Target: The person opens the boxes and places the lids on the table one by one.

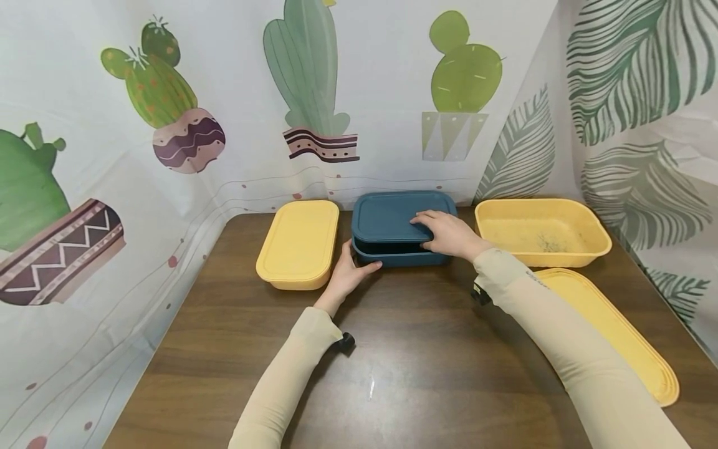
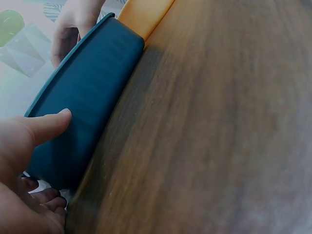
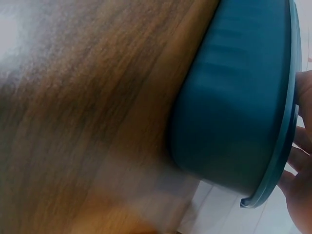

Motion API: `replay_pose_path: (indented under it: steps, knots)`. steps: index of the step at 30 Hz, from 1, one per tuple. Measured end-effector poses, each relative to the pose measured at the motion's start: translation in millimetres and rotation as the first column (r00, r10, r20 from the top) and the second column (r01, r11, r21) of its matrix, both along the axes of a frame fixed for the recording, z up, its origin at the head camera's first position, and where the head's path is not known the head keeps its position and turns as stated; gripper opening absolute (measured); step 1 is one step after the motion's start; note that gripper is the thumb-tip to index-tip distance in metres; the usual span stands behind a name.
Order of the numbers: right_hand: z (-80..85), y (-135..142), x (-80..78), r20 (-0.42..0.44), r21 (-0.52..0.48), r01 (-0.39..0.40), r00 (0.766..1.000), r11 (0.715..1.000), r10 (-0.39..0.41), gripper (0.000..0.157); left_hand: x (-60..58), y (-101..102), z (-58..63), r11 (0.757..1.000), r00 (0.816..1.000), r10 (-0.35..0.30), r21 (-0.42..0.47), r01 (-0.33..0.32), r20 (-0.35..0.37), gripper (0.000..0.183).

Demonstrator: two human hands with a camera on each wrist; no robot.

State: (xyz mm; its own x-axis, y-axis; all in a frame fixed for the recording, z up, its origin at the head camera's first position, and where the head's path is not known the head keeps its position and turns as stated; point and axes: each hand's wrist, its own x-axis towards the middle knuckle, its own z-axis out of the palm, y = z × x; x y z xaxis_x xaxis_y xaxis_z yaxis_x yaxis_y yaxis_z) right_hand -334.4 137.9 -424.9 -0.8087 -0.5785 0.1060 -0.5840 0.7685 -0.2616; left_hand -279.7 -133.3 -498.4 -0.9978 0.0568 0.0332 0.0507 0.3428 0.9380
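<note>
A dark blue container [image 1: 401, 257] with a blue lid [image 1: 392, 215] stands at the back middle of the wooden table [image 1: 404, 349]. My left hand [image 1: 359, 265] grips the container's front left corner; the thumb [image 2: 46, 126] presses on its side wall [image 2: 85, 102]. My right hand [image 1: 429, 232] holds the lid's front right edge, fingers on top. The lid's front edge sits slightly raised, with a dark gap under it. In the right wrist view the lid rim [image 3: 287, 122] shows beside my fingers [image 3: 300, 163].
A closed yellow container [image 1: 299, 243] stands just left of the blue one. An open yellow container [image 1: 541, 231] sits at the back right, and its yellow lid [image 1: 617, 337] lies in front of it near the right edge. Printed curtains [image 1: 359, 93] surround the table.
</note>
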Motion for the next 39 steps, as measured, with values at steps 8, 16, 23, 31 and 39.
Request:
replay_pose_path:
  steps: [8, 16, 23, 31, 39]
  knots:
    - [2.1, 0.6, -0.6, -0.050, 0.032, -0.009, 0.999, 0.999, 0.010, 0.055, -0.1, -0.1, 0.2, 1.000, 1.000, 0.002, -0.001, -0.002, -0.007, 0.094]
    - [5.8, -1.6, 2.4, -0.118, 0.028, -0.009, 0.993, 1.000, 0.012, 0.049, 0.1, -0.3, -1.6, 1.000, 1.000, 0.006, -0.014, -0.006, -0.005, 0.094]
    - [9.3, -3.2, 3.3, -0.171, -0.014, -0.002, 0.985, 1.000, -0.001, 0.044, 0.5, 0.3, -1.2, 1.000, 1.000, 0.000, -0.001, 0.000, -0.012, 0.093]
    - [9.8, -4.1, 1.9, -0.212, -0.056, -0.006, 0.977, 0.998, -0.006, 0.040, -0.3, -0.2, -0.5, 1.000, 1.000, -0.001, -0.004, 0.001, -0.013, 0.094]
    - [10.6, -4.8, 1.5, -0.227, -0.069, -0.008, 0.974, 0.998, -0.008, 0.036, -0.7, -0.4, -1.6, 1.000, 1.000, 0.003, -0.010, -0.003, -0.021, 0.094]
